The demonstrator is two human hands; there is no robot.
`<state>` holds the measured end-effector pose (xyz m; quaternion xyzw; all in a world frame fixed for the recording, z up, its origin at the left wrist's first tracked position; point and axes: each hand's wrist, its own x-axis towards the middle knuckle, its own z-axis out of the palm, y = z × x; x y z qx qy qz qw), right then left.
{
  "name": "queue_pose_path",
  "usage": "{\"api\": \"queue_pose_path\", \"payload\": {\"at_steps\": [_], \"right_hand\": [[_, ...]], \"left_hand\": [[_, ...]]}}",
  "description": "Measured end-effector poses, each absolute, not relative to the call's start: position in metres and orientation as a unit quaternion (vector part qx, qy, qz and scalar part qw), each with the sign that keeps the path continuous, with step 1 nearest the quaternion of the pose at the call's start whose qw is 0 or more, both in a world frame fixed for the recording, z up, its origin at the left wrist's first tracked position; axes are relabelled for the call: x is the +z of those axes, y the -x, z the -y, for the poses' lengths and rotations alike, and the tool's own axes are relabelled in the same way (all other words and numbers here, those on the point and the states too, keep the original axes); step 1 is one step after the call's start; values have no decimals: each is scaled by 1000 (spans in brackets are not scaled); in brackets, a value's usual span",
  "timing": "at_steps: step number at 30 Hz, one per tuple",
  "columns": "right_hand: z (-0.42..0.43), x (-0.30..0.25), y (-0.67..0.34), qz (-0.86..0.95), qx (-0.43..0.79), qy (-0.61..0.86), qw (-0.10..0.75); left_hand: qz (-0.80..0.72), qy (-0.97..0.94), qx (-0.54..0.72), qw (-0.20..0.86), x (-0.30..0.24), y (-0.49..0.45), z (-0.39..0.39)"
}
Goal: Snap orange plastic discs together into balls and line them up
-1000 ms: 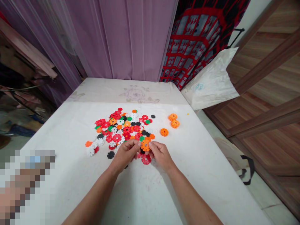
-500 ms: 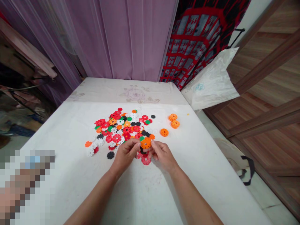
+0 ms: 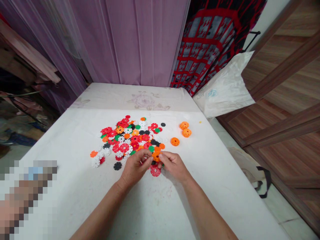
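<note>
Between my two hands is an orange notched disc (image 3: 156, 156), a flat flower-shaped plastic piece held above the near edge of a pile. My left hand (image 3: 137, 165) pinches its left side with thumb and forefinger. From the other side my right hand (image 3: 173, 165) grips it the same way; whether a second disc lies behind it I cannot tell. A loose pile of red, white, black, green and orange discs (image 3: 124, 147) spreads beyond and left of my hands. Just below the held piece lies a red disc (image 3: 155, 171), partly covered.
To the right of the pile lie three orange disc pieces (image 3: 175, 141) that look thicker than single discs. A white cloth covers the table (image 3: 82, 186). Past its right edge are a white bag (image 3: 225, 88) and wooden doors (image 3: 285, 133); a purple curtain (image 3: 150, 40) hangs behind.
The orange disc has tilted and sits slightly lower between my fingers. Both hands have drawn a little closer together around it. The pile and the three orange pieces look unmoved.
</note>
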<state>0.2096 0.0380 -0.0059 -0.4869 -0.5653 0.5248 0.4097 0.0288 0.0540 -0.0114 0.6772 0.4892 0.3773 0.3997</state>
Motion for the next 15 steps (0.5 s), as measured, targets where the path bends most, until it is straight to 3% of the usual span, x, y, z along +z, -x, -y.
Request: {"api": "queue_pose_path", "payload": {"at_steps": [3,7,15], "right_hand": [[-38,-6,-211,620,462,488,404],[-39,-6,-213,652,401,493,414],[-38,-11,-218,610,471,494,404]], "left_hand": [[-493,-692,367,378,-12,-28,-54],[-468,-750,388,259,-15,-25,-53],[-401,-835,370,69,-16,-18,-49]]}}
